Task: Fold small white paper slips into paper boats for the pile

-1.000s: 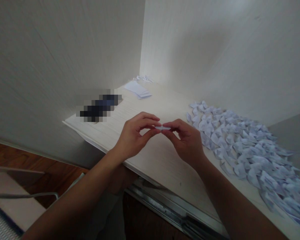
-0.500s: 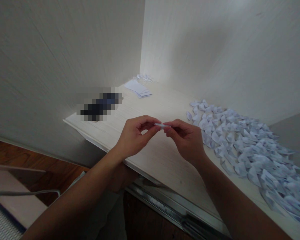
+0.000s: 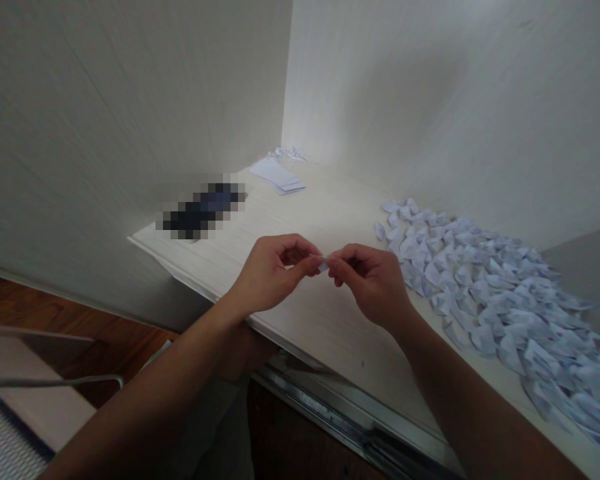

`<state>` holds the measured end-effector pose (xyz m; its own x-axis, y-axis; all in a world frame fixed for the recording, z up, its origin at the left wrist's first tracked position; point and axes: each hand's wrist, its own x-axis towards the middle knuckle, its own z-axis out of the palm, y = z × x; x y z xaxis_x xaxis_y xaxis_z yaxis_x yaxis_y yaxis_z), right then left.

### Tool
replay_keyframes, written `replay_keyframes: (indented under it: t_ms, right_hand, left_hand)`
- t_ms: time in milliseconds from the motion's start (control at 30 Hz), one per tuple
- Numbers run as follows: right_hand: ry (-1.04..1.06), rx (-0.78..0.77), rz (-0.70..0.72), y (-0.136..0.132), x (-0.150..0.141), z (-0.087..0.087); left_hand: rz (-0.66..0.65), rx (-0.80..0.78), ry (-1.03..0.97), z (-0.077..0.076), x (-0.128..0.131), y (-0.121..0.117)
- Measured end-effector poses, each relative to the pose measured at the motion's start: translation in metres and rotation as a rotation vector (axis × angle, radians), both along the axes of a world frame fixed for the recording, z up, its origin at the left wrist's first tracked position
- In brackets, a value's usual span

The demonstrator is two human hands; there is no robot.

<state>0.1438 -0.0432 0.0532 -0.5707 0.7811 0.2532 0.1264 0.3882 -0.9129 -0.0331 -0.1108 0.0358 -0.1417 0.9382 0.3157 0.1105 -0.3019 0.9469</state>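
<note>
My left hand (image 3: 270, 273) and my right hand (image 3: 373, 283) meet above the pale wooden shelf (image 3: 290, 220), fingertips pinched together on a small folded white paper piece (image 3: 323, 265). Only a sliver of the paper shows between the fingers. To the right lies a big heap of folded white paper pieces (image 3: 485, 293), spread along the shelf's right side. A short stack of flat paper slips (image 3: 277, 177) rests near the back corner.
A dark blurred object (image 3: 200, 210) lies at the shelf's left rear. Crumpled paper scraps (image 3: 293, 155) sit in the corner. White walls close in left and behind. A metal rail (image 3: 330, 413) runs under the shelf's front edge; wooden floor lies lower left.
The paper piece showed as a longer flat strip between my fingers; now my fingertips have closed together and it is folded smaller. Both hands stay in place.
</note>
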Motion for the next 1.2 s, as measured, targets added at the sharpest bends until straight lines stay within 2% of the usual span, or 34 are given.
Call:
replay_keyframes:
  t_ms: [233,433,533,700,867,1200]
  right_hand:
    - [0.069,-0.235,0.061,0.003,-0.001,-0.001]
    - [0.211,-0.559,0.061,0.006,-0.001,0.001]
    - [0.220,-0.628,0.075,0.006,-0.001,0.002]
    - [0.233,-0.679,0.128,0.007,0.000,-0.001]
    - [0.270,-0.683,0.182,0.007,0.001,-0.001]
    - [0.285,-0.512,0.112,0.008,-0.003,-0.010]
  left_hand:
    - [-0.075,-0.029,-0.077,-0.001,-0.002,0.000]
    - [-0.124,-0.011,-0.178,0.003,-0.006,0.002]
    - [-0.136,-0.028,-0.192,0.004,-0.007,0.001]
    - [-0.132,-0.046,-0.239,0.003,-0.007,0.001]
    - [-0.132,0.009,-0.286,0.002,-0.006,0.003]
    - [-0.101,0.000,-0.316,0.004,-0.007,0.003]
